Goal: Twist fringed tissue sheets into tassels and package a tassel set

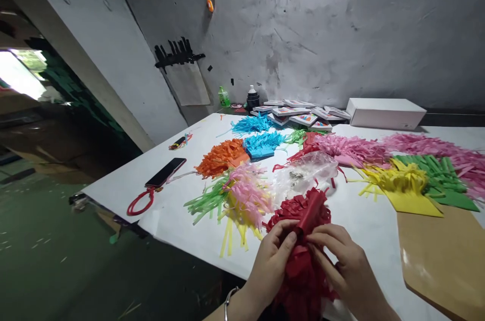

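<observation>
Between my hands is a bunch of red fringed tissue paper (303,270), with a flat folded strip standing up from its middle. My left hand (275,250) pinches the red paper at the base of that strip. From the other side, the fingers of my right hand (339,250) close on the same spot. Part of the bunch hangs down below the hands, over the table's front edge. Just beyond lies a clear plastic bag (305,172) with small metallic-looking bits inside. Left of it, a pink fringed bunch (248,187) overlaps green and yellow strips.
Orange (223,157) and blue fringed bunches (263,144) lie farther back on the white table (204,260). A phone (165,172) with a red loop rests at left. Yellow fringed paper (407,184) and a brown board (443,255) lie right. Behind are flat packs (303,119) and a white box (384,111).
</observation>
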`<state>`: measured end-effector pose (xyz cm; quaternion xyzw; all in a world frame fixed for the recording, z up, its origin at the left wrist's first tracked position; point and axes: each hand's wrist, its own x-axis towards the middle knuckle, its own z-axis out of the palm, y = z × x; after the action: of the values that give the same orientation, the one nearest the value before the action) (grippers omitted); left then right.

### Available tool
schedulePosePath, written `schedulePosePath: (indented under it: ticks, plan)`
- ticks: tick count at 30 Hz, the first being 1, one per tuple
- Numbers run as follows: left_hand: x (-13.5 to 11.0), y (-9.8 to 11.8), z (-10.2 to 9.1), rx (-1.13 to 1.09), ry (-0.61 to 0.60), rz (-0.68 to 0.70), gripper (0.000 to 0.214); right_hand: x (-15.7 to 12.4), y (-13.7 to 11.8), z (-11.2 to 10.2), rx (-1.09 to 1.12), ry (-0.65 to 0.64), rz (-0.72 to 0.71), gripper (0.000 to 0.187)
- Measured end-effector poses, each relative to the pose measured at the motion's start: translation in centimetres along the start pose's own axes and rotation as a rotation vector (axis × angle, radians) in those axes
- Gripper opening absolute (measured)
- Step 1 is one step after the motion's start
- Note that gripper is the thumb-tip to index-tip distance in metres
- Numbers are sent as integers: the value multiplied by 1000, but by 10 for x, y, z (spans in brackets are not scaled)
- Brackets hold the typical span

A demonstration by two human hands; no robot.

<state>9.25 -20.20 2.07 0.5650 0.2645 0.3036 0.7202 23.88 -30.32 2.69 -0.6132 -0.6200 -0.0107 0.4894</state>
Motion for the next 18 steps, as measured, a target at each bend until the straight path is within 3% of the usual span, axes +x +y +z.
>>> schedulePosePath:
  ticks: [3,7,8,11,14,18]
  plan:
    - [-1,2,3,5,-35,17,35,-3,-3,0,-35,57,-8,11]
    - [-1,2,5,-28,-54,21,33,-4,-6,0,5,13,47,9]
    - [-1,2,5,-40,-43,15,31,-6,-6,1,-34,21,27,6]
    - [-2,1,7,-64,-10,-3,29,-11,-3,6,-216,90,-121,20]
    - [-3,0,8,-66,8,-38,31,-14,1,8,-263,121,-203,23]
    - [-2,-2,7,-84,16,-51,32,-14,1,4,-134,158,-76,12]
